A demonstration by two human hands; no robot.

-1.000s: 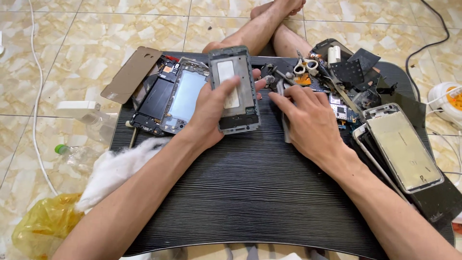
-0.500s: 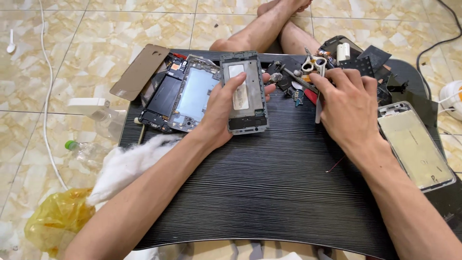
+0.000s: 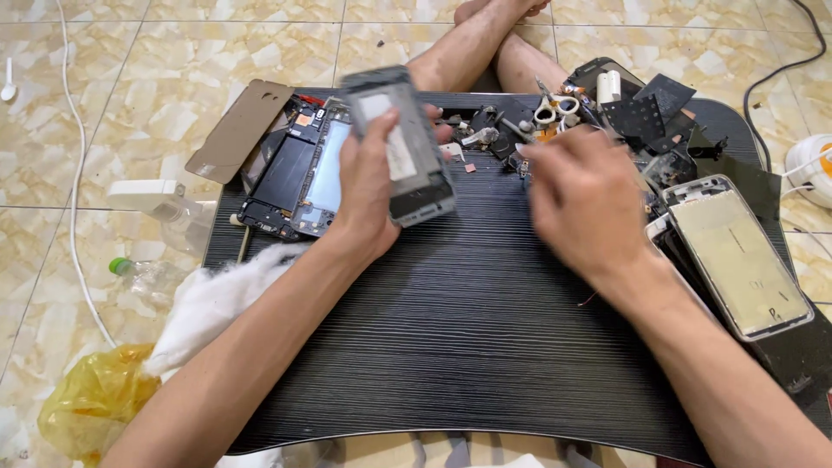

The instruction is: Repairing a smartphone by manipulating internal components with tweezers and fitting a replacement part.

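My left hand (image 3: 368, 186) grips a grey phone frame (image 3: 400, 143) and holds it tilted just above the black ribbed table (image 3: 451, 347). My right hand (image 3: 579, 204) is blurred with motion over the table, right of the frame and in front of a heap of small phone parts (image 3: 503, 139). Whether it holds anything I cannot tell. An opened phone body (image 3: 299, 178) with a dark battery lies left of the lifted frame.
A tan back cover (image 3: 241, 130) lies at the table's far left corner. Scissors (image 3: 555, 108) and dark plates sit at the back. A phone with a pale screen (image 3: 737, 256) lies at the right. A white cloth (image 3: 212, 299), plastic bottle (image 3: 143, 273) and yellow bag (image 3: 91, 403) are left.
My left hand has lifted the phone frame off the table and tilted it. My right hand has drawn back from the parts heap toward me.
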